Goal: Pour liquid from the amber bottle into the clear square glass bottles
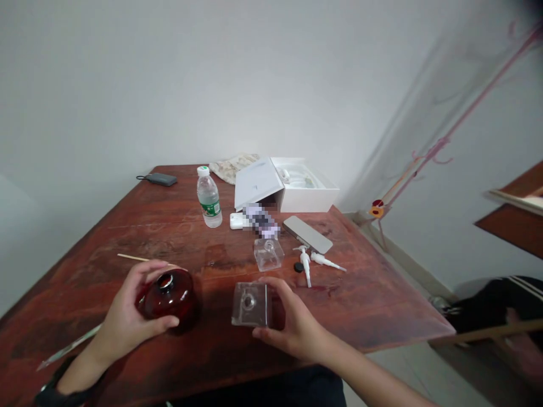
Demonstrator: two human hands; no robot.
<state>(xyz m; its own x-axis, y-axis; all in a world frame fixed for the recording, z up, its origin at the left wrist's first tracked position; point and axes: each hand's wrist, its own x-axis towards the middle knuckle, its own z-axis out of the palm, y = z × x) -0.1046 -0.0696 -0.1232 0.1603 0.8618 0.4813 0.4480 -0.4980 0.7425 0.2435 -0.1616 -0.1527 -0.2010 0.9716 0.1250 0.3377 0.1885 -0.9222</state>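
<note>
My left hand [127, 316] curls around a round dark red glass bottle [176, 302] with an uncapped neck, thumb in front and fingers behind. In my right hand [294, 325] is a square clear bottle [249, 305], gripped from its right side, its round mouth uncapped. Both bottles are at the near part of the table. Beyond my right hand stands a second square clear bottle [267, 257]. To its right lie a white pump head [305, 265], another white pump head [326, 260] and a small black cap [298, 267].
The wooden table [178, 232] carries a water bottle [208, 200], an open white box [305, 198], a grey case [308, 234], a blurred-out purple item [262, 220] and a dark grey pouch [162, 179]. Beside my left hand lie a thin stick [131, 257] and a clear wrapper [68, 347].
</note>
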